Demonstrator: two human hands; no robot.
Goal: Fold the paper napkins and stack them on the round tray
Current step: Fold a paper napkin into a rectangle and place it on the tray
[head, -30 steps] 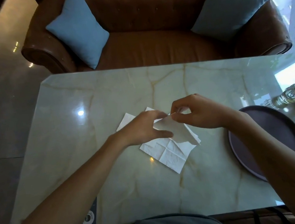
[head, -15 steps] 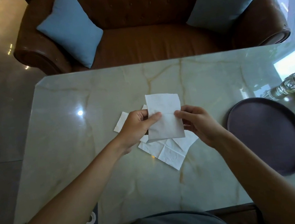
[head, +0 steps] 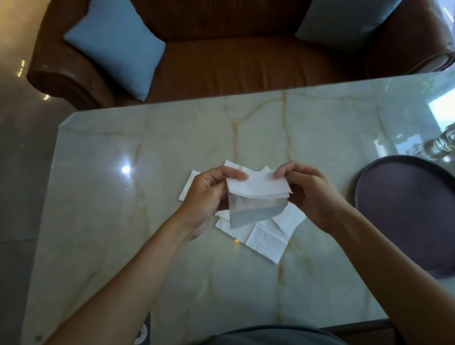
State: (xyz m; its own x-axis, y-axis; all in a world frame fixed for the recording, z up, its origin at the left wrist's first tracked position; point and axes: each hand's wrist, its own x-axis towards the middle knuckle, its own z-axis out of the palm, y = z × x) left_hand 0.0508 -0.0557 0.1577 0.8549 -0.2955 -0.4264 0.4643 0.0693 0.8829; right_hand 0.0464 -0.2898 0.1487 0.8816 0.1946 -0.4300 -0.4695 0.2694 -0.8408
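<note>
A half-folded napkin [head: 255, 197] is pinched at its top corners by the left hand [head: 209, 196] and right hand [head: 308, 188], long axis crosswise. The round tray [head: 415, 215] lies beyond the right hand, on the counter [head: 176, 279].

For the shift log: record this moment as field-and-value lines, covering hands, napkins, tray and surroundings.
left hand: pinches the held napkin's top left corner
right hand: pinches its top right corner
held napkin: above the table, top part bent over toward the person
loose napkins: unfolded, lying on the marble table under the hands
round tray: dark, nothing on it, to the right
beyond table: brown sofa
</note>
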